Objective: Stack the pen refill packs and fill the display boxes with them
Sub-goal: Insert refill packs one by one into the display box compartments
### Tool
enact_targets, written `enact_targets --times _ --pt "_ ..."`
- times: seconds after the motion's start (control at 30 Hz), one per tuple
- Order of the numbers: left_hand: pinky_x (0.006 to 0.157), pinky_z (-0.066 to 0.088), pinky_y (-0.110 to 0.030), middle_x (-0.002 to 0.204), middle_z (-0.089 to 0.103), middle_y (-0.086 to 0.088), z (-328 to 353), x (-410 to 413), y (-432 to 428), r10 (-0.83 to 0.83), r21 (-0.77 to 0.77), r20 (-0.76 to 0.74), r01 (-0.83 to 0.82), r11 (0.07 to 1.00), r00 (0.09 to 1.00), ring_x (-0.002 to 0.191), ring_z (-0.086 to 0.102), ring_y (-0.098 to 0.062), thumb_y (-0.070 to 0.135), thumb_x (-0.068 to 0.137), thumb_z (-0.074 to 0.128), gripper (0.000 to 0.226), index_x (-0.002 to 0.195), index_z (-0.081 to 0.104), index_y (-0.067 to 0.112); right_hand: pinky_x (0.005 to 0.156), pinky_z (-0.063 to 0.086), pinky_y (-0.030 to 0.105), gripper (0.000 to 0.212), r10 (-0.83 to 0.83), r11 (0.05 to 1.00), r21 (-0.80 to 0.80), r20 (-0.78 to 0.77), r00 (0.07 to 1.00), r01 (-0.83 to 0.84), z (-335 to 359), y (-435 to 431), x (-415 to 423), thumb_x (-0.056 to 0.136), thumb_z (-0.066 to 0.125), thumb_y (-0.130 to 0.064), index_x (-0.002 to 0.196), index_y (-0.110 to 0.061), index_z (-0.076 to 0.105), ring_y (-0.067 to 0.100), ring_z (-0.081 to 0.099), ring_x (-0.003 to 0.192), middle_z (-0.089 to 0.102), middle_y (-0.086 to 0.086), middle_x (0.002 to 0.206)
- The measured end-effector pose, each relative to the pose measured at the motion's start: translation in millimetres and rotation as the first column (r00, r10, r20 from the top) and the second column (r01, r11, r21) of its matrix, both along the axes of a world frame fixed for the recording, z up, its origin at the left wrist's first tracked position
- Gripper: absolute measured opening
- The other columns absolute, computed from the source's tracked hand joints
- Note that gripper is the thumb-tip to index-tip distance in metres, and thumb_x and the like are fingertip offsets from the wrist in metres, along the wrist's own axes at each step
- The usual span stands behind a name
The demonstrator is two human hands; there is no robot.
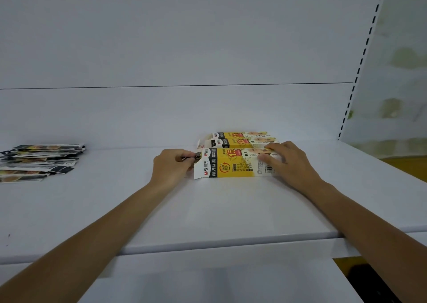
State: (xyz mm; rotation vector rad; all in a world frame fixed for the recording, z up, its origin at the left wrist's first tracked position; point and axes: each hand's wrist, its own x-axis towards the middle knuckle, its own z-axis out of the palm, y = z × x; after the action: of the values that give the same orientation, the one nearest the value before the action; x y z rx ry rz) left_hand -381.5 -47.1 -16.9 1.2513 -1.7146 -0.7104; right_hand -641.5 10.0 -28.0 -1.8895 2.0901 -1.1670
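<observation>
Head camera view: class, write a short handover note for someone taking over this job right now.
Left hand pinches refill packs at the open end of the nearest display box. Right hand holds that box's other end. Two more boxes lie behind it; their fill cannot be told. A loose pile of packs lies far left on the shelf. Left: push these packs in, then stack and box the pile.

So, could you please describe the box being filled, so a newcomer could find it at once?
On the white shelf, right of centre, three yellow boxes lie one behind another toward the back wall. The box you want is the front one. Only it has a left hand holding a refill pack at its open end while the right hand holds its other end.
</observation>
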Motion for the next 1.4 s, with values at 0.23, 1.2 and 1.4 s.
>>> enact_targets --times 0.23,1.2,1.4 --pt "0.071 0.037 -0.008 0.094 0.066 0.012 -1.8 -0.1 2.5 -0.057 0.106 -0.029 0.06 0.993 0.998 0.098 0.056 -0.009 0.006 0.087 0.052 0.037 0.114 0.066 0.028 0.091 0.029 0.021 0.052 -0.012 1.0 -0.002 -0.031 0.999 0.012 0.0 -1.1 0.0 0.085 0.054 -0.051 0.127 -0.019 0.056 0.017 0.045 0.115 0.047 0.004 0.119" --pt "0.059 0.031 -0.023 0.085 0.06 -0.005 4.6 -10.0 -2.0 -0.336 0.377 -0.046 0.327 0.866 0.941 0.079 0.046 -0.022 0.003 0.044 0.043 0.059 0.094 0.068 0.019 0.087 0.026 0.011 0.053 0.107 0.994 0.005 -0.044 0.993 -0.107 2.8 4.2 -2.6 0.079 0.069 -0.04 0.127 -0.021 0.056 0.005 0.043 0.106 0.051 0.001 0.122" --pt "0.079 0.045 -0.024 0.093 0.071 0.008 -4.6 -16.0 8.8 -0.279 0.174 -0.053 0.284 0.943 0.959 0.093 0.062 -0.013 0.018 0.069 0.052 0.031 0.091 0.071 0.028 0.091 0.03 0.015 0.055 0.088 0.996 -0.03 0.022 0.996 -0.087 0.6 5.8 -5.2 0.075 0.071 -0.042 0.125 -0.023 0.058 0.003 0.044 0.105 0.049 -0.008 0.115"
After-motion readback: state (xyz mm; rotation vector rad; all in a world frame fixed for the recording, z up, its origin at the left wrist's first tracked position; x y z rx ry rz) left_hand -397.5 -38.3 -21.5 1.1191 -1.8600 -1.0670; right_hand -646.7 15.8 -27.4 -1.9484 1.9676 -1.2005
